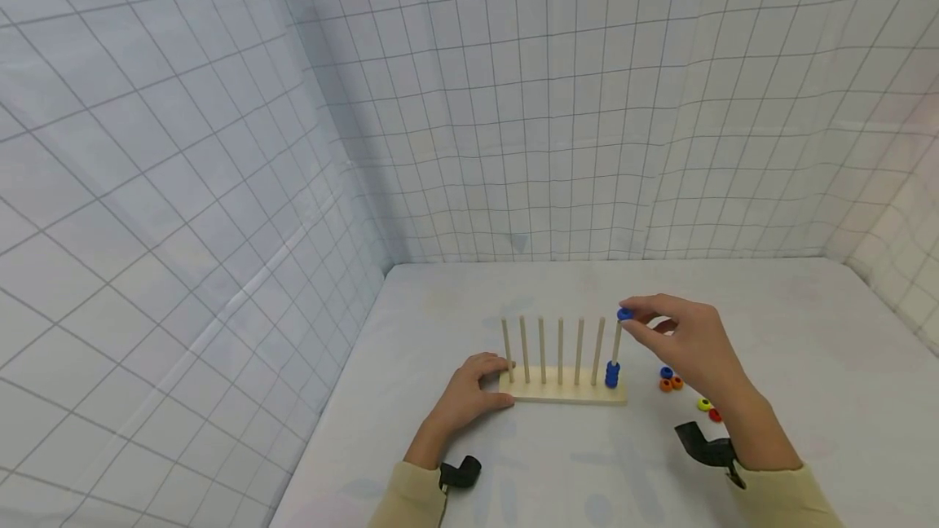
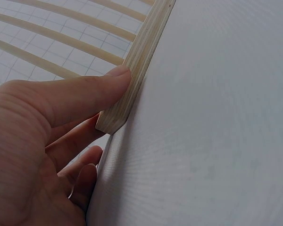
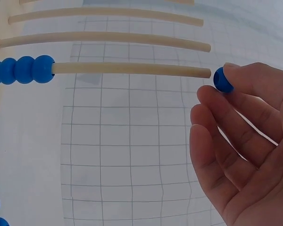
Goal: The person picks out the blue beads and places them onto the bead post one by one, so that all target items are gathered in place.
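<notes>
A wooden peg board (image 1: 543, 391) with a row of several upright pegs lies on the table. My left hand (image 1: 469, 393) grips its left end, thumb (image 2: 99, 92) on the front edge and fingers behind. Between thumb and fingertips, my right hand (image 1: 685, 341) pinches a blue bead (image 3: 221, 80) just off the tip of the rightmost peg (image 3: 132, 69). In the right wrist view the bead and the peg tip are apart by a small gap. Several blue beads (image 1: 612, 375) are stacked at the foot of that peg. The other pegs carry no beads.
Right of the board lie loose beads: a blue bead (image 1: 666, 371) beside orange beads (image 1: 666, 385), and nearer me a yellow bead (image 1: 704, 403) and a red bead (image 1: 715, 415). White grid-patterned cloth (image 1: 550, 104) hangs behind and at the sides of the white table (image 1: 557, 463).
</notes>
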`<state>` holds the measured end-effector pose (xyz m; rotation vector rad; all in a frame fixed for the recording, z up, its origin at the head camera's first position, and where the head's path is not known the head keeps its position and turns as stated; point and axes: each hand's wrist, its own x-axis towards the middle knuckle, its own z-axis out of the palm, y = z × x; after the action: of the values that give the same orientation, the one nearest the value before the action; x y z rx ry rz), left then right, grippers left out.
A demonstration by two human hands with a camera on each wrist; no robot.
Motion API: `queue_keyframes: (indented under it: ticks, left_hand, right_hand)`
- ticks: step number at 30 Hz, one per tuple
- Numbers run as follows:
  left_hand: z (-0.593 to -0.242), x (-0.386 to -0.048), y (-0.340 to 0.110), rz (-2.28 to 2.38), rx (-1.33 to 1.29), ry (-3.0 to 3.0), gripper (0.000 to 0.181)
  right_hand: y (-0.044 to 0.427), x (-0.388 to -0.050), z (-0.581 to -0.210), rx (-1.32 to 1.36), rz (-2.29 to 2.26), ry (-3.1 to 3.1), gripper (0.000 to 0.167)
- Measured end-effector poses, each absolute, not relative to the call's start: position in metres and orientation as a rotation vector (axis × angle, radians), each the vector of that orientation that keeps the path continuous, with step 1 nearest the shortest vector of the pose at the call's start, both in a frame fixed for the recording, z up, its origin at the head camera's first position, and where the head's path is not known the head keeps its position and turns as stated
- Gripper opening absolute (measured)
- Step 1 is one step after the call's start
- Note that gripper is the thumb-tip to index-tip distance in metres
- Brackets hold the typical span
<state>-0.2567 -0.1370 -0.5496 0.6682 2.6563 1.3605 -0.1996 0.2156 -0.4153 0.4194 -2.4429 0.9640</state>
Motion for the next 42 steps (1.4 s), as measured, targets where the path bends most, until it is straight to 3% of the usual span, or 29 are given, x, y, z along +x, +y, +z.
queue_keyframes:
  ticks: [42]
  left_hand:
    - [-0.549,-0.254,-0.136,1.38,0.654,2.642,0.057]
  right_hand:
    - [0.216,-0.202,-0.427,0.443,1.009,-2.503,0.023]
